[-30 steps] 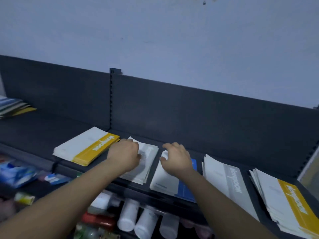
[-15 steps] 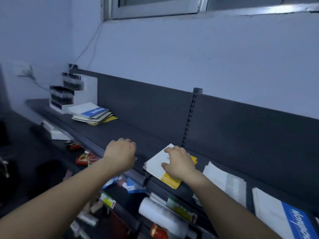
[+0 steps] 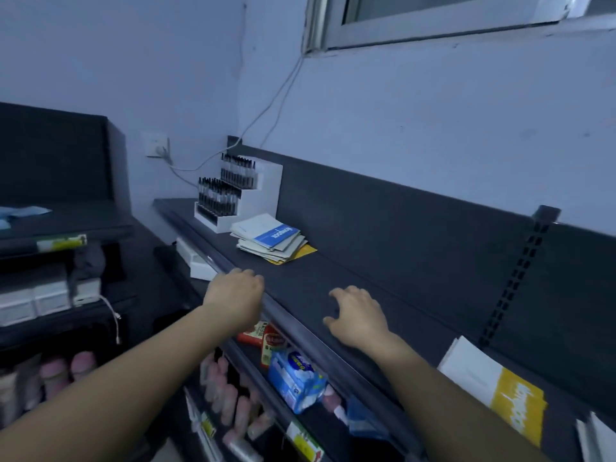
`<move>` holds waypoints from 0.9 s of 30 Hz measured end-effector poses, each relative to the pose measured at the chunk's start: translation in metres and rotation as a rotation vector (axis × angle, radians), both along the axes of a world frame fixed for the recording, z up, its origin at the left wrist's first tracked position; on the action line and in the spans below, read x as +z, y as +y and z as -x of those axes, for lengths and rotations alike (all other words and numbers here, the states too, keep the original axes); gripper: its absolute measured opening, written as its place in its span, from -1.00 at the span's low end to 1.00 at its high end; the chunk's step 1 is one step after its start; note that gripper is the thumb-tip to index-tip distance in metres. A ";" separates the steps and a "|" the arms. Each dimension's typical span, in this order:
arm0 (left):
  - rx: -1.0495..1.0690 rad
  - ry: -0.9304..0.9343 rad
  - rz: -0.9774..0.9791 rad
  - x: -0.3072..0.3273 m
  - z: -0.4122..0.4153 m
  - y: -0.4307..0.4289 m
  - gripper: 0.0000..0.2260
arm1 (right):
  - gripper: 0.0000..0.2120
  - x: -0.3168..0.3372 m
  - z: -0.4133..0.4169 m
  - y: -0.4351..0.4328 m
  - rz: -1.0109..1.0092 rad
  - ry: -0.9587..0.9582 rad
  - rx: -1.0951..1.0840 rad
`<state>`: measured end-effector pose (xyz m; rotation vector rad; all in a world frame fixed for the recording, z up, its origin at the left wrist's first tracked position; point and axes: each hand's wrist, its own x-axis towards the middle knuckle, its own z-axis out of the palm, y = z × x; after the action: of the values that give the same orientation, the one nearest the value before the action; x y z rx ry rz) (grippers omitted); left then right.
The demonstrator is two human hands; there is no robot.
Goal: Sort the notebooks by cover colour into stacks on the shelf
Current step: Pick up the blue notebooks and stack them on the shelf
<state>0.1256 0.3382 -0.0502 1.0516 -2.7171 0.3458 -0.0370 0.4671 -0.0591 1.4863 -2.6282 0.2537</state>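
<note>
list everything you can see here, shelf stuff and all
shelf: one, dark grey, along the wall
pen display: one, white with dark pens, far end of the shelf
mixed notebook pile: one, blue-and-white on top, yellow at the bottom, beside the pen display
yellow-banded notebooks: one stack, white and yellow, on the shelf at right
white notebooks: edges only, bottom right corner, count unclear
wall socket: one, white, cable plugged in, left of the display
window: one, pale frame, top right
blue packet: one, lower shelf
red packets: about two, beside the blue packet
left hand: fingers curled, empty, at the shelf's front edge
right hand: fingers spread, empty, over the shelf
</note>
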 end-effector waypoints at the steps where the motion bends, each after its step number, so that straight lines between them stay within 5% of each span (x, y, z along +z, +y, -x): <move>1: 0.009 0.004 -0.002 -0.002 0.001 -0.012 -0.74 | -0.52 -0.001 0.001 -0.014 0.002 0.000 0.011; 16: 0.060 0.015 0.008 0.001 0.058 -0.188 -0.71 | -0.71 0.002 0.057 -0.217 0.056 -0.036 0.112; 27: 0.013 0.028 -0.062 -0.014 0.109 -0.295 -0.71 | -0.51 -0.017 0.087 -0.311 -0.013 -0.163 0.000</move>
<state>0.0166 0.0432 -0.0645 1.0825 -2.7129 0.2491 -0.1241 0.1562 -0.0766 1.5303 -2.7599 0.3733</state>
